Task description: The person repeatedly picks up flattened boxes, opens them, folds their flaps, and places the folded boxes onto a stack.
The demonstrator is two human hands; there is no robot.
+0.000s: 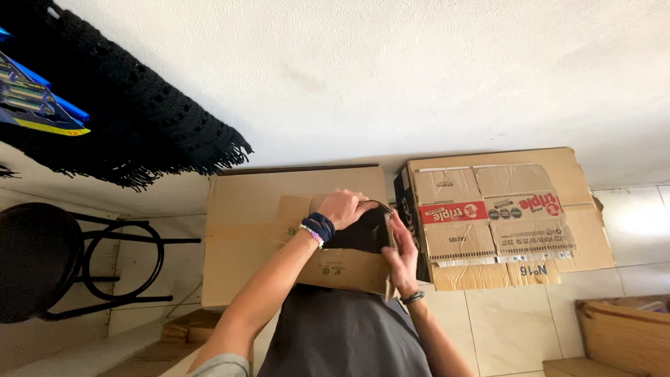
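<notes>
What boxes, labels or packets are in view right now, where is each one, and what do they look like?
Small brown cardboard box: centre, between both hands, flap lifted, dark inside.
Large plain brown carton: behind it, left of centre.
Worn brown carton: right, with a red and white label and tape.
Blue and yellow packets: far left edge, partly cut off.
Wooden crate: lower right corner.

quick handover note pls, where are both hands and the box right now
Left hand: curled over the top edge of the small cardboard box, gripping it.
Right hand: clasping the same box's right edge.
Box: held up in front of the grey shirt, before a plain large carton; a printed carton stands to the right.
Done: the box is open, with a dark inside showing.
Left: contents cannot be made out; nothing is out of the box.
</notes>
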